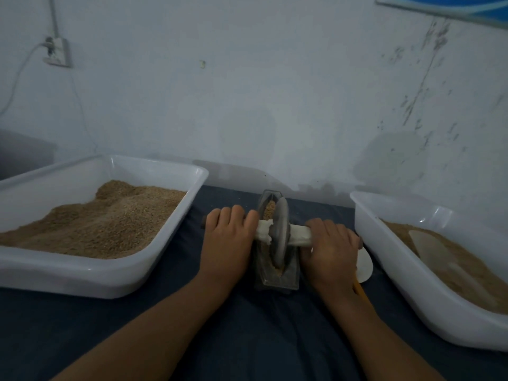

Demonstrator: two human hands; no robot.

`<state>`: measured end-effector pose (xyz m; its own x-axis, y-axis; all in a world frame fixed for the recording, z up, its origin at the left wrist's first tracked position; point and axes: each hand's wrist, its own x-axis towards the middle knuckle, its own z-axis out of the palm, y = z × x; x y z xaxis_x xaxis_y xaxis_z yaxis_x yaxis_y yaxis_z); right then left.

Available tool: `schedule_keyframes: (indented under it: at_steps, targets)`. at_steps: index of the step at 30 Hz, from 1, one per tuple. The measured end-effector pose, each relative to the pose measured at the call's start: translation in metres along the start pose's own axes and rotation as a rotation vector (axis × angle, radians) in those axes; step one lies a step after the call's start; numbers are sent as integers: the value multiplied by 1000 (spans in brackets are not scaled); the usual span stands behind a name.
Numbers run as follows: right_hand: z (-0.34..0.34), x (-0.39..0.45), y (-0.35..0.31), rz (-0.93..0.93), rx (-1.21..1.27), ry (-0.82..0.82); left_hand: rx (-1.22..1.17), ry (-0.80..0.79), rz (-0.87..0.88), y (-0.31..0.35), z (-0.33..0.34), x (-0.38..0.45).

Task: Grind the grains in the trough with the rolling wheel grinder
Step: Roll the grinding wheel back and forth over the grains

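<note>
Inside the trough, whole grains remain beyond the wheel; left hand and right hand grip its axle handle; grinding looks unfinished.

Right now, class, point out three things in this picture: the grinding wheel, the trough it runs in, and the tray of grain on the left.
grinding wheel (281, 232), head view, on the disc's flat face.
trough (292, 273), head view, on its near right wall.
left tray (82, 273), head view, on its white front wall.
</note>
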<state>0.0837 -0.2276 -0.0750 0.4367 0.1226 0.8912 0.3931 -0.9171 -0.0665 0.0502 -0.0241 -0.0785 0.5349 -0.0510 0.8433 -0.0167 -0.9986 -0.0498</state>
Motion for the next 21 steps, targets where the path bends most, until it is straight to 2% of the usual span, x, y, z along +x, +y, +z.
schedule_keyframes:
  at_steps: [11, 15, 21]
  targets:
    - [15, 7, 2, 31, -28, -65, 48, 34, -1, -1, 12, 8]
    - [20, 13, 7, 82, -47, -224, 68, 57, 11, 1, 20, 18]
    - [27, 32, 14, 46, -140, -464, 101, 47, 15, -2, 31, 27]
